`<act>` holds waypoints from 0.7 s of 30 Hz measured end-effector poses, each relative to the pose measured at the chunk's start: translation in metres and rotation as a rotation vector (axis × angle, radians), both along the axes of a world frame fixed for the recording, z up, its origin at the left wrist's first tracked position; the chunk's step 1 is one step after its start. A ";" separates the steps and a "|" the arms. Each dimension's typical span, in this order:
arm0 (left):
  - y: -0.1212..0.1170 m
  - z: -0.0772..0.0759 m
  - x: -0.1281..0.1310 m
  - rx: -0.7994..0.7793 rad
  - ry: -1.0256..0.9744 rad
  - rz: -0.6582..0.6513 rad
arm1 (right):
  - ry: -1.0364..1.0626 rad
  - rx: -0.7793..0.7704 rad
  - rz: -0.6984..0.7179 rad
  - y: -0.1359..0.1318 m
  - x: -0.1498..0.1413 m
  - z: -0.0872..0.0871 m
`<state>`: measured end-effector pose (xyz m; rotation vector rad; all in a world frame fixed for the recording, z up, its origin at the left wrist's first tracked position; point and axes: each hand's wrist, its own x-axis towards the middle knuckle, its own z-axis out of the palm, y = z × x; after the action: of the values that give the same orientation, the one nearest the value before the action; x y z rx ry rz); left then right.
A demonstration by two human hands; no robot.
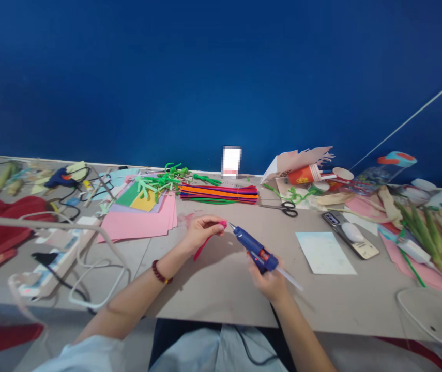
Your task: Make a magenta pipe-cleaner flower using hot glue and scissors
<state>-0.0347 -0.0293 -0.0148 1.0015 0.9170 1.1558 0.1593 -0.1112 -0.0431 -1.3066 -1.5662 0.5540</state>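
Note:
My left hand [203, 232] pinches a pink pipe cleaner [201, 251] between thumb and fingertips. One end of it makes a small bunched shape at the fingertips, and a straight tail hangs below the hand. My right hand [270, 283] is wrapped round a blue hot glue gun [250, 243], with a clear glue stick [290, 279] poking out of its back. The gun's metal nozzle points up and left, close to the pink bunch; whether they touch I cannot tell. Behind both hands lies a bundle of coloured pipe cleaners [221, 193].
Black scissors [288, 208] lie right of the bundle. A pale card [323, 253] and a phone [366, 248] are on the right. Pink paper sheets [139, 225] and green pipe-cleaner shapes [166, 177] sit back left. A power strip [58, 258] with loose cables occupies the left.

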 end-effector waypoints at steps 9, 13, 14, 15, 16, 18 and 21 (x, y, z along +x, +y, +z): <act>-0.001 0.002 0.000 -0.012 -0.013 -0.011 | 0.059 -0.015 0.037 0.000 -0.002 0.015; 0.000 0.001 0.000 -0.002 -0.040 -0.029 | 0.047 -0.049 0.051 0.000 -0.001 0.013; 0.001 0.001 0.000 0.001 -0.043 -0.031 | 0.047 -0.053 0.056 0.000 -0.001 0.012; 0.001 0.001 -0.001 0.004 -0.043 -0.033 | 0.044 -0.057 0.060 0.000 -0.001 0.012; 0.001 0.001 -0.001 0.009 -0.041 -0.032 | 0.040 -0.060 0.062 -0.001 0.000 0.012; 0.002 0.002 -0.001 0.018 -0.031 -0.028 | 0.032 -0.067 0.061 -0.001 -0.001 0.013; 0.001 0.002 -0.002 0.021 -0.022 -0.033 | 0.022 -0.073 0.058 -0.001 -0.001 0.014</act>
<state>-0.0365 -0.0279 -0.0123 1.0158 0.8692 1.1490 0.1578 -0.1120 -0.0291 -1.3089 -1.5824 0.6654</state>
